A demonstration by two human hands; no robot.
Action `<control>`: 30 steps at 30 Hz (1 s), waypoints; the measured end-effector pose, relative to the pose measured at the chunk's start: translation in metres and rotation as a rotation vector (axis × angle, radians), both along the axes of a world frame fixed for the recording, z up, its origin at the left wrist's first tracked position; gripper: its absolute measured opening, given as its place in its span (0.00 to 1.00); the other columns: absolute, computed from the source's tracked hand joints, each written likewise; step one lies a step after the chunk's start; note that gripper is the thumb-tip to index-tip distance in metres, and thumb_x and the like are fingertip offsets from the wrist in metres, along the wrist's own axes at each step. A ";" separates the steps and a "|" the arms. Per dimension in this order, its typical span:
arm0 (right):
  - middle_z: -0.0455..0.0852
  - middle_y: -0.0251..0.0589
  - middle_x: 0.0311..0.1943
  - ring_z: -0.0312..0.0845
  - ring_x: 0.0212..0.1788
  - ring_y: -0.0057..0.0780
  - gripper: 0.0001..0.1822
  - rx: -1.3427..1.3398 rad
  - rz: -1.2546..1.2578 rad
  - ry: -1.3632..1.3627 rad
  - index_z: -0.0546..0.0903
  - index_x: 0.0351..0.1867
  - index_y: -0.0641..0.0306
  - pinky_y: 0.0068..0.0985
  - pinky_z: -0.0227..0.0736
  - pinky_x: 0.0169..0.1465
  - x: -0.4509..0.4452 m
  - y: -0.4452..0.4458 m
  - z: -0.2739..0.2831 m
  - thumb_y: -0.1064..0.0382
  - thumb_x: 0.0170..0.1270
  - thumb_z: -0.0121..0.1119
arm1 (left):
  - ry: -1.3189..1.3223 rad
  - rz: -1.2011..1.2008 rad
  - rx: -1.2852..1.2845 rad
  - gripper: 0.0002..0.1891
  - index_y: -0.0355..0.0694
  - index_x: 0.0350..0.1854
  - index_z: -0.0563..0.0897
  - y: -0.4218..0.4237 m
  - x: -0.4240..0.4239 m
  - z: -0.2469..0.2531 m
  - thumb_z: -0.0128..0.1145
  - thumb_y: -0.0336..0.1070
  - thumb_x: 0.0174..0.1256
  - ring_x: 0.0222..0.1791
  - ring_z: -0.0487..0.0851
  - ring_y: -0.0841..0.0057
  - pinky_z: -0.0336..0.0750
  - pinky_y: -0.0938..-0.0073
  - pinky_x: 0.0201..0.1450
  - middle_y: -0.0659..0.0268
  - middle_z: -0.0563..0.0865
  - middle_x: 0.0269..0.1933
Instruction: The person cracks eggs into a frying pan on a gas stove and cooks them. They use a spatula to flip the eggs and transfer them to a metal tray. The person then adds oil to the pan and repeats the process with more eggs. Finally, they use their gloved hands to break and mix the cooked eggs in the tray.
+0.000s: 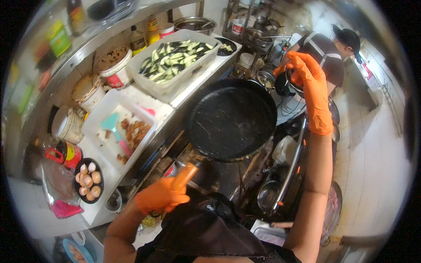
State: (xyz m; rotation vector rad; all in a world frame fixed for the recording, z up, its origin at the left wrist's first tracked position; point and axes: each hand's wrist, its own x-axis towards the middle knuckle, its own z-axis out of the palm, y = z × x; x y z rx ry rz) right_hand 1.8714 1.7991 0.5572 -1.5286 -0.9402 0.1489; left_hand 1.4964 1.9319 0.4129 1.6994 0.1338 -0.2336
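Note:
A large black frying pan (232, 120) lies before me over the stove, with faint pale specks on its dark surface. My left hand (161, 195), in an orange rubber glove, is wrapped around the pan's orange-brown handle (185, 176). Gloved in orange too, my right hand (308, 79) is raised beyond the pan's right side, its fingers bent. Whether something small sits between those fingertips cannot be made out. Left of the pan, a plastic tub (122, 164) holds browned food pieces (135, 131) and a turquoise-and-pink spatula (111, 124).
A plastic bin of cut eggplant (179, 60) stands on the counter beyond the tub. A black dish holds eggshells (87, 180) at left. Stained buckets (115, 67) line the back. A metal rail (292, 164) runs along the stove's right. A co-worker (324, 49) bends over at upper right.

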 end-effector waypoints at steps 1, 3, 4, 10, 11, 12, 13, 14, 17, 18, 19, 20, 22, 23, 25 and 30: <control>0.82 0.28 0.31 0.68 0.25 0.10 0.13 0.058 0.033 0.031 0.82 0.49 0.62 0.10 0.63 0.29 0.049 -0.005 -0.018 0.59 0.69 0.56 | 0.482 0.296 -0.330 0.12 0.40 0.25 0.72 0.003 0.020 0.032 0.65 0.32 0.57 0.12 0.69 0.83 0.61 0.79 0.14 0.71 0.73 0.18; 0.81 0.29 0.26 0.66 0.20 0.10 0.12 0.069 0.047 0.097 0.82 0.48 0.61 0.10 0.59 0.24 0.103 0.006 -0.033 0.58 0.71 0.53 | 0.491 0.369 -0.328 0.10 0.39 0.27 0.72 0.018 0.038 0.062 0.64 0.29 0.56 0.11 0.68 0.82 0.58 0.79 0.13 0.70 0.72 0.17; 0.81 0.29 0.25 0.66 0.19 0.11 0.14 0.037 0.073 0.086 0.82 0.47 0.61 0.11 0.59 0.23 0.139 0.012 -0.043 0.56 0.72 0.52 | 0.509 0.429 -0.283 0.10 0.39 0.27 0.72 0.024 0.050 0.077 0.64 0.29 0.55 0.11 0.68 0.82 0.58 0.79 0.13 0.70 0.72 0.17; 0.80 0.30 0.23 0.64 0.17 0.17 0.21 -0.201 0.042 0.355 0.83 0.46 0.59 0.18 0.58 0.21 0.239 0.129 -0.086 0.45 0.69 0.49 | 0.553 0.836 -0.137 0.11 0.39 0.24 0.72 0.044 0.107 0.126 0.65 0.25 0.51 0.11 0.68 0.82 0.58 0.79 0.12 0.69 0.73 0.18; 0.78 0.29 0.23 0.63 0.18 0.17 0.21 -0.191 0.122 0.452 0.81 0.48 0.60 0.17 0.57 0.22 0.251 0.151 -0.089 0.46 0.70 0.48 | 0.521 0.834 -0.093 0.11 0.39 0.24 0.72 0.051 0.116 0.128 0.65 0.25 0.51 0.11 0.69 0.82 0.59 0.80 0.12 0.69 0.73 0.18; 0.75 0.28 0.23 0.62 0.19 0.17 0.21 -0.184 0.210 0.562 0.79 0.51 0.60 0.16 0.55 0.24 0.259 0.173 -0.096 0.47 0.71 0.47 | 0.506 0.863 -0.153 0.11 0.39 0.24 0.73 0.058 0.121 0.126 0.65 0.25 0.50 0.11 0.69 0.82 0.60 0.80 0.12 0.69 0.74 0.18; 0.78 0.31 0.25 0.64 0.21 0.18 0.20 -0.183 0.267 0.669 0.80 0.49 0.60 0.17 0.59 0.24 0.280 0.197 -0.106 0.47 0.69 0.49 | 0.490 0.891 -0.212 0.10 0.38 0.24 0.73 0.065 0.126 0.126 0.64 0.24 0.49 0.11 0.70 0.82 0.61 0.81 0.12 0.68 0.74 0.19; 0.78 0.32 0.27 0.63 0.22 0.18 0.19 -0.154 0.320 0.737 0.80 0.48 0.60 0.17 0.59 0.26 0.300 0.222 -0.122 0.47 0.69 0.50 | 0.501 0.919 -0.264 0.10 0.38 0.24 0.73 0.070 0.128 0.125 0.64 0.24 0.49 0.12 0.70 0.82 0.61 0.81 0.12 0.68 0.74 0.19; 0.79 0.31 0.29 0.64 0.23 0.17 0.20 -0.252 0.197 0.635 0.79 0.50 0.60 0.17 0.60 0.27 0.322 0.286 -0.119 0.47 0.68 0.52 | 0.457 1.011 -0.396 0.09 0.37 0.24 0.74 0.086 0.144 0.126 0.64 0.24 0.47 0.12 0.70 0.82 0.61 0.80 0.11 0.66 0.75 0.19; 0.80 0.32 0.32 0.65 0.24 0.17 0.22 -0.306 0.173 0.590 0.78 0.51 0.61 0.19 0.61 0.29 0.334 0.304 -0.119 0.46 0.67 0.52 | 0.468 1.027 -0.429 0.09 0.37 0.24 0.73 0.091 0.152 0.127 0.64 0.24 0.47 0.12 0.70 0.81 0.61 0.80 0.11 0.66 0.75 0.20; 0.81 0.34 0.33 0.66 0.26 0.19 0.23 -0.334 0.115 0.544 0.78 0.51 0.62 0.20 0.63 0.30 0.346 0.320 -0.117 0.45 0.67 0.53 | 0.481 1.043 -0.462 0.10 0.37 0.24 0.73 0.096 0.159 0.129 0.64 0.24 0.48 0.11 0.70 0.80 0.62 0.79 0.11 0.66 0.75 0.20; 0.82 0.35 0.34 0.67 0.27 0.21 0.24 -0.361 0.057 0.498 0.78 0.50 0.62 0.22 0.64 0.31 0.355 0.337 -0.114 0.44 0.66 0.54 | 0.494 1.060 -0.496 0.10 0.37 0.25 0.73 0.101 0.167 0.127 0.64 0.23 0.48 0.11 0.70 0.80 0.62 0.79 0.11 0.66 0.75 0.20; 0.82 0.38 0.35 0.69 0.29 0.24 0.25 -0.356 0.078 0.492 0.78 0.51 0.64 0.23 0.66 0.32 0.380 0.369 -0.128 0.44 0.65 0.54 | 0.488 1.096 -0.483 0.11 0.38 0.25 0.73 0.106 0.180 0.125 0.65 0.21 0.47 0.10 0.70 0.77 0.61 0.77 0.10 0.66 0.74 0.19; 0.82 0.39 0.35 0.70 0.30 0.25 0.26 -0.355 0.099 0.493 0.78 0.51 0.65 0.24 0.67 0.33 0.392 0.391 -0.139 0.44 0.64 0.55 | 0.457 1.139 -0.491 0.12 0.38 0.24 0.73 0.105 0.186 0.126 0.65 0.20 0.47 0.10 0.70 0.77 0.60 0.77 0.10 0.66 0.74 0.19; 0.81 0.40 0.35 0.70 0.32 0.27 0.26 -0.396 0.054 0.461 0.78 0.48 0.66 0.26 0.66 0.33 0.406 0.438 -0.148 0.44 0.63 0.56 | 0.445 1.203 -0.518 0.12 0.38 0.24 0.72 0.105 0.200 0.128 0.65 0.19 0.47 0.09 0.70 0.77 0.59 0.77 0.10 0.67 0.73 0.17; 0.81 0.50 0.49 0.78 0.44 0.37 0.33 -0.546 0.076 0.351 0.77 0.56 0.68 0.29 0.72 0.44 0.481 0.543 -0.173 0.40 0.62 0.57 | 0.619 1.333 -0.640 0.16 0.38 0.26 0.72 0.100 0.239 0.133 0.66 0.17 0.38 0.09 0.67 0.76 0.58 0.75 0.09 0.64 0.72 0.16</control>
